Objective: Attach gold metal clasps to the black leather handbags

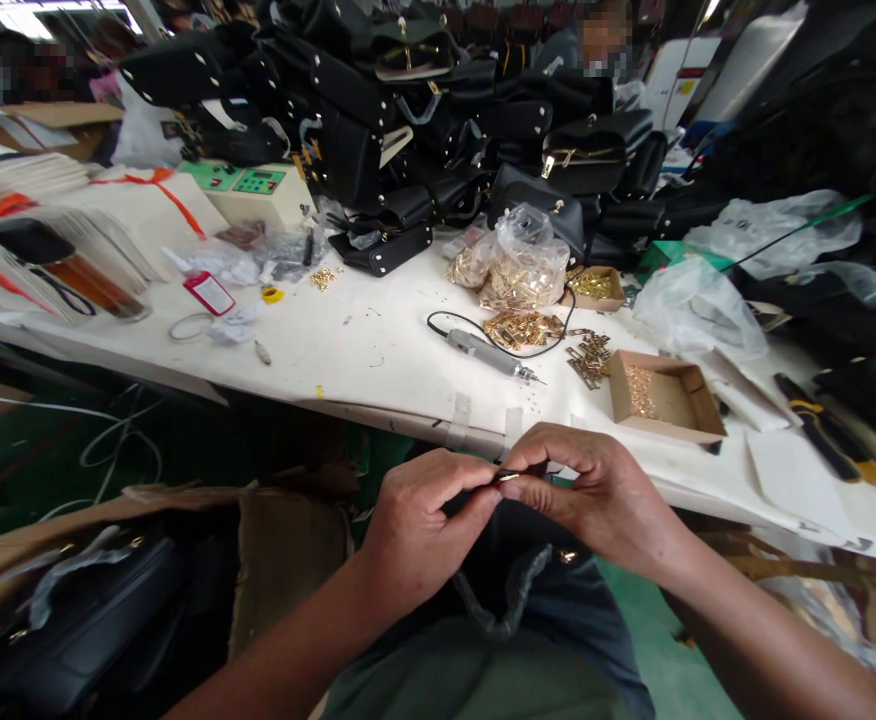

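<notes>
Both hands' grip pinches a small gold metal fitting (508, 477) on dark strap.

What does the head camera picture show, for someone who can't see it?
Two hands, left hand and right hand, pinch a small gold fitting on a black strap above a white worktable with an electric screwdriver, gold hardware and black handbags.

Bright even overhead light, glare top left, soft shadows, wide-angle bending at edges, corners blurred
</notes>
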Tool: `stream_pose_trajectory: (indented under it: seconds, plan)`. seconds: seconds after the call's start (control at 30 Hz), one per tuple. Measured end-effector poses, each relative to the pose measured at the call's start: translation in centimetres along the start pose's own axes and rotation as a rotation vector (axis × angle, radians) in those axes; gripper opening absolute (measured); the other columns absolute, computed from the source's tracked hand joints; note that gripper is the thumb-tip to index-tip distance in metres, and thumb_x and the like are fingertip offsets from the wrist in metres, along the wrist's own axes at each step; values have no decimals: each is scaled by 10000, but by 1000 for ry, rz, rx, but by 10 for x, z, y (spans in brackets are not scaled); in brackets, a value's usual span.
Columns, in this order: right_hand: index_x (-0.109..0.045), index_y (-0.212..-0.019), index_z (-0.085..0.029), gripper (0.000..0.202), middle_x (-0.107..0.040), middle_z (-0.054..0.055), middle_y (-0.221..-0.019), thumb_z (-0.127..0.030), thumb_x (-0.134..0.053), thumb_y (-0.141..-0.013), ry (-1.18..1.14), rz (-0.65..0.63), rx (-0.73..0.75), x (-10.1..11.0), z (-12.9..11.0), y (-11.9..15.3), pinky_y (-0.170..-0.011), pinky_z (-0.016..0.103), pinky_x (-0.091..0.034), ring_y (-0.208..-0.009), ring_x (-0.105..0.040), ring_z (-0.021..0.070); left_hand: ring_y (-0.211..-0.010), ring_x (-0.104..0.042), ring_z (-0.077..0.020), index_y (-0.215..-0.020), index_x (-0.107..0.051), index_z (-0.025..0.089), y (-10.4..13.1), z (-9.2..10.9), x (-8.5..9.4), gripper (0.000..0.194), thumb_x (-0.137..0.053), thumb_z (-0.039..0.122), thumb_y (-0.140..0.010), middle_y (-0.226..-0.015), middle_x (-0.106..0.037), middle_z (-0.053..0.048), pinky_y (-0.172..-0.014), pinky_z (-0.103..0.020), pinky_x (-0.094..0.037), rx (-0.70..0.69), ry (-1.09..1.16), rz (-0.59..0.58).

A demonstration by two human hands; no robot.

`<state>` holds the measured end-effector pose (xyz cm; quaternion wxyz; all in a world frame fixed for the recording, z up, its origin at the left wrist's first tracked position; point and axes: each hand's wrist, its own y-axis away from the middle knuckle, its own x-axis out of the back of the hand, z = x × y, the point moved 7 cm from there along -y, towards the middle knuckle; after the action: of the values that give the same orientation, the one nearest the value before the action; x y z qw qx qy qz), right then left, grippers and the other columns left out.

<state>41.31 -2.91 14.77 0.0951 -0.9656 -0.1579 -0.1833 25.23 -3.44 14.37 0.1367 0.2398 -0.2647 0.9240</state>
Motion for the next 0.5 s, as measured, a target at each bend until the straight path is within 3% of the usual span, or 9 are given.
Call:
stream_pose_trajectory:
  seconds: [0.3,0.5]
  plan:
    - [-742,-923,-205,140,-718,16,-845,-340,-774,-906,32,-29,0,1,2,-1,-684,240,-476,-771,-655,139,-776,-735,-118,-963,-749,198,1,3,5,184,-732,49,-856,-873,-785,-3,-744,-202,-556,-48,33,71]
    - [-718,-923,-189,105,-695,26,-865,-290,-735,-942,34,-84,129,-1,-7,-1,-699,232,-481,-776,-653,123,-825,-741,-131,-941,-739,190,0,5,6,184,-735,32,-847,-895,-785,-13,-788,-220,-569,-57,90,45]
